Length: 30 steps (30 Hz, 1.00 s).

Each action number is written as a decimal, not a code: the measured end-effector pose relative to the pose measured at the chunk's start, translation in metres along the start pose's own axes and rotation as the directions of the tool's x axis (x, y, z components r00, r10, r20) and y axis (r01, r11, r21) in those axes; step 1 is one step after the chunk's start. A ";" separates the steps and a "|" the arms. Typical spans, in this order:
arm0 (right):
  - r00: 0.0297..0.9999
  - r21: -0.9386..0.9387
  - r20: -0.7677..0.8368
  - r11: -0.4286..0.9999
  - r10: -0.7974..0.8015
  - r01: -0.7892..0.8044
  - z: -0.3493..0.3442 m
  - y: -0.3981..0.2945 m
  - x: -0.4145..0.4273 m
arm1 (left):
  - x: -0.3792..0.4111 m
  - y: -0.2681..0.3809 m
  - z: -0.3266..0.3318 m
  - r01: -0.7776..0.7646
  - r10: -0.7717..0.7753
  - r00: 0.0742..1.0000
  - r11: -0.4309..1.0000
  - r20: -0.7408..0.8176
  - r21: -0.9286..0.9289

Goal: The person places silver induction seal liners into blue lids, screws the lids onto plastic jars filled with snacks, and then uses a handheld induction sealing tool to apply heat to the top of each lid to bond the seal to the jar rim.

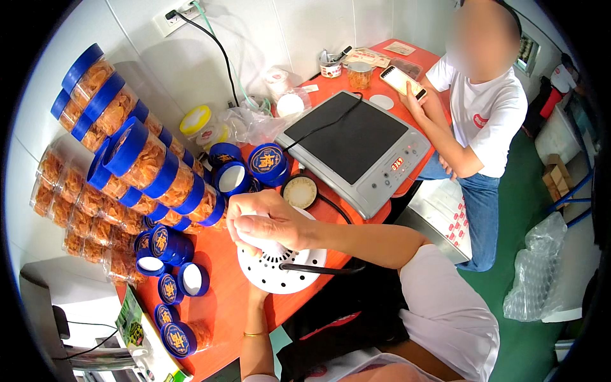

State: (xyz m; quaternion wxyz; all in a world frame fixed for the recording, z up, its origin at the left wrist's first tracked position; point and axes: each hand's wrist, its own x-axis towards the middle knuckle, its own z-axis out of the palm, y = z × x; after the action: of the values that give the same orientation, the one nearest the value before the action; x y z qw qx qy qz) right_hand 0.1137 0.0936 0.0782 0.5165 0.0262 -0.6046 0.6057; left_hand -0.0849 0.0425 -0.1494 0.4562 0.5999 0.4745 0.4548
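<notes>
My right hand (272, 227) is closed around the white handle of a round white sealer-like head (281, 279), which has dark vent holes and a black cable. My left hand (258, 292) reaches under this head from below; its fingers are hidden, so what it holds cannot be told. A thin bracelet circles that wrist. Left of the head, blue lids (192, 279) lie loose and stacked on the red table (224, 305). Clear jars of orange dried food with blue lids (138, 148) stand stacked behind them. A closed jar (179, 340) is near the table's front edge.
Unlidded filled jars (90, 200) are stacked by the wall. Beyond my right hand lie a black-rimmed round disc (300, 192) and a grey unit with a black top (353, 138) and lit display. A seated person (487, 114) holds a phone (403, 82). A green-and-white bag (143, 339) lies at the left.
</notes>
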 end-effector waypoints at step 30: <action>0.926 -0.985 0.160 0.120 0.342 0.125 -0.039 0.072 -0.079 | 0.018 0.036 0.019 0.002 0.024 0.992 0.979 0.121 -0.205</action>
State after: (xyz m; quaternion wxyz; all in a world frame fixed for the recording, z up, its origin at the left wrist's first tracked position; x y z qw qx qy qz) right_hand 0.1265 0.0955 -0.0349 0.2406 -0.2590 -0.9323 0.0759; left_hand -0.0582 0.0534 -0.1157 0.5413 0.5793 0.3929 0.4659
